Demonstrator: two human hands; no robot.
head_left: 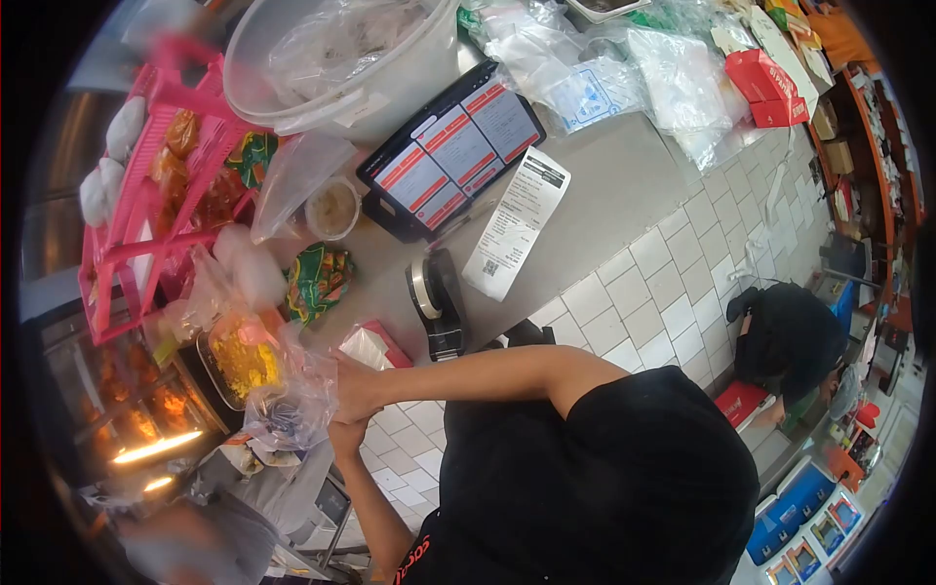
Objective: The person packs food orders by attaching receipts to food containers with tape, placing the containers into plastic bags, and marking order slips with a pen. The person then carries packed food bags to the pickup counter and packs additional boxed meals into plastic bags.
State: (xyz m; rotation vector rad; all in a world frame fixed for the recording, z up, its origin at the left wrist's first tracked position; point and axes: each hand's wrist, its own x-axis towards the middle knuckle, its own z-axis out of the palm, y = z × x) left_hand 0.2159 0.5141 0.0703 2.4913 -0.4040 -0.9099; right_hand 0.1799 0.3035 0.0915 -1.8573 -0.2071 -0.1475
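Note:
My right hand (357, 390) is closed on the gathered edge of a clear plastic bag (310, 395). Just below it, my left hand (348, 432) is closed too, close against the same bag; its fingers are partly hidden. Yellow rice (246, 363) in a dark-rimmed container lies in or behind the bag, by the counter's edge; the plastic blurs which. A pink and white small box (375, 346) sits beside my right wrist, with a black tape dispenser (436, 302) further along.
A pink basket (122, 255) holds sauce bags. Nearby are a green packet (319, 281), a lidded cup (332, 208), a tablet (453, 151), a paper receipt (517, 224) and a large white tub (351, 122). Plastic bags (609, 73) cover the far counter. Another person (792, 336) bends at right.

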